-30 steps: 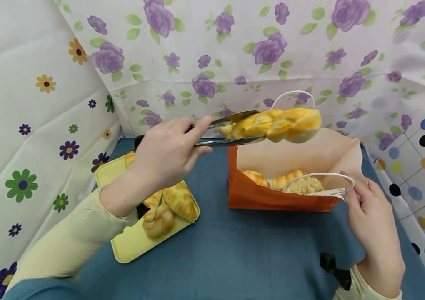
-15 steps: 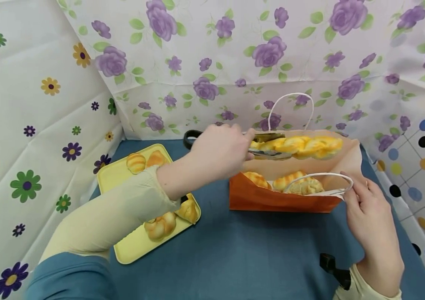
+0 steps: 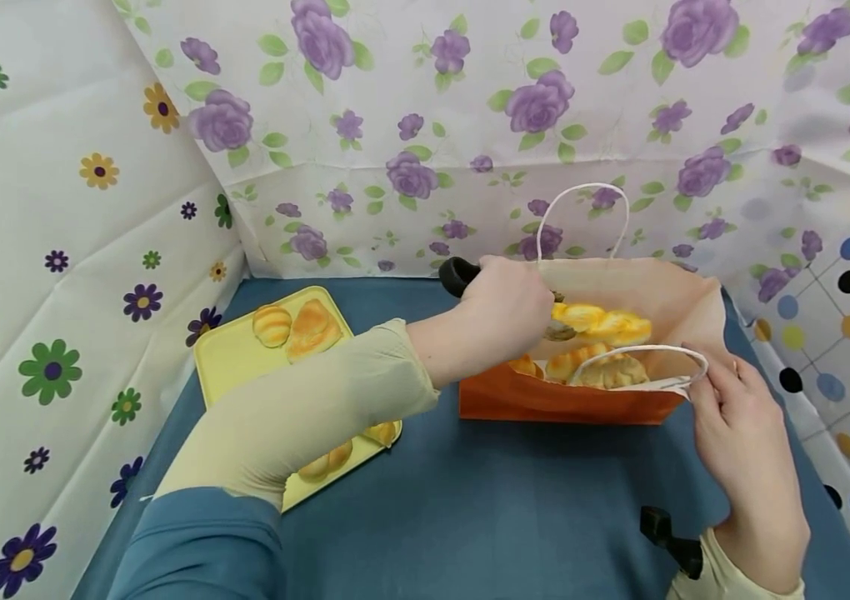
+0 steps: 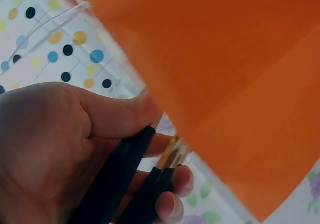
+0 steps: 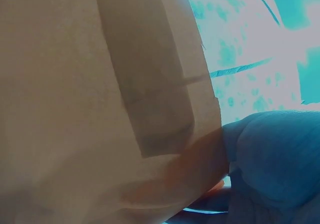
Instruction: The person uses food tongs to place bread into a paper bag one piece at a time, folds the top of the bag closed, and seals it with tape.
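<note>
My left hand (image 3: 509, 304) grips tongs by their black handles (image 4: 117, 176), over the left side of an orange paper bag (image 3: 567, 402). A braided bread (image 3: 605, 323) is between the tongs' tips, inside the bag's mouth. The tips are mostly hidden behind the hand. Below it, several breads (image 3: 608, 371) lie in the bag. My right hand (image 3: 747, 433) pinches the bag's near right edge beside the white rope handle (image 3: 657, 348). In the right wrist view the bag's paper wall (image 5: 60, 84) hides most of that hand's fingers.
On the left a yellow tray (image 3: 233, 354) carries several breads, among them a round striped roll (image 3: 272, 326); my left sleeve covers part of it. Patterned sheets (image 3: 410, 125) stand behind and at both sides of the blue tabletop (image 3: 485, 500).
My left hand has moved right and down with the tongs, bringing the braided bread from above the bag into its mouth. My right hand has stayed at the bag's edge.
</note>
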Motion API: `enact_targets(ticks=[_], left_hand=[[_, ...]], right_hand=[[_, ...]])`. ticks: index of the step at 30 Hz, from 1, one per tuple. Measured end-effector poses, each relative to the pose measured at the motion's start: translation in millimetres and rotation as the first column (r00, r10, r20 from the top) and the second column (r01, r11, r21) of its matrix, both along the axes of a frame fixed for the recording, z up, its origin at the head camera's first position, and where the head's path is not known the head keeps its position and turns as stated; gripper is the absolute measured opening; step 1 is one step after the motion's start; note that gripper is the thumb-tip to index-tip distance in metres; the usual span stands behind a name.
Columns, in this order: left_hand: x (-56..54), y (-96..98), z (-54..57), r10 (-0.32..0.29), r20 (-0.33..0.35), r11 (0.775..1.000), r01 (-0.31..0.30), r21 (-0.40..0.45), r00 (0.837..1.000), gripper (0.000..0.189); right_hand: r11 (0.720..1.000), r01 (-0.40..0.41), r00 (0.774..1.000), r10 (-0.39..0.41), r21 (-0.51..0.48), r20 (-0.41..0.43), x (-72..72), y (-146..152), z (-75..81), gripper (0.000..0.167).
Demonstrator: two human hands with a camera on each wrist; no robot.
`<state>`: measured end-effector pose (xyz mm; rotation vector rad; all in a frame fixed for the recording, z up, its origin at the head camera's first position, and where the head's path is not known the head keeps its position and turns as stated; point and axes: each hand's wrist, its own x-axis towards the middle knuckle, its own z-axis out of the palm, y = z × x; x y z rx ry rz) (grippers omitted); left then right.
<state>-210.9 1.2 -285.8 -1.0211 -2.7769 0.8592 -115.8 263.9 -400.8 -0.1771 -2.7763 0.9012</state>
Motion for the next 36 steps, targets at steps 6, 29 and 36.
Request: enact_targets(ticks=[6, 29, 36], left_hand=[[-8.6, 18.9, -17.4, 0.044, 0.023, 0.992, -0.041, -0.122, 0.999, 0.035], [-3.0, 35.7, -35.3, 0.12, 0.101, 0.95, -0.085, -0.3, 0.988, 0.025], [-5.6, 34.4, -31.1, 0.145, 0.137, 0.954, -0.102, -0.282, 0.98, 0.033]], right_hand=[[1.0, 0.002, 1.0, -0.002, 0.0, 0.009, 0.1, 0, 1.3, 0.05], [1.0, 0.011, 1.0, -0.011, -0.01, -0.001, 1.9, 0, 0.5, 0.05], [1.0, 0.01, 1.0, -0.01, -0.017, 0.014, 4.1, 0, -0.7, 0.051]])
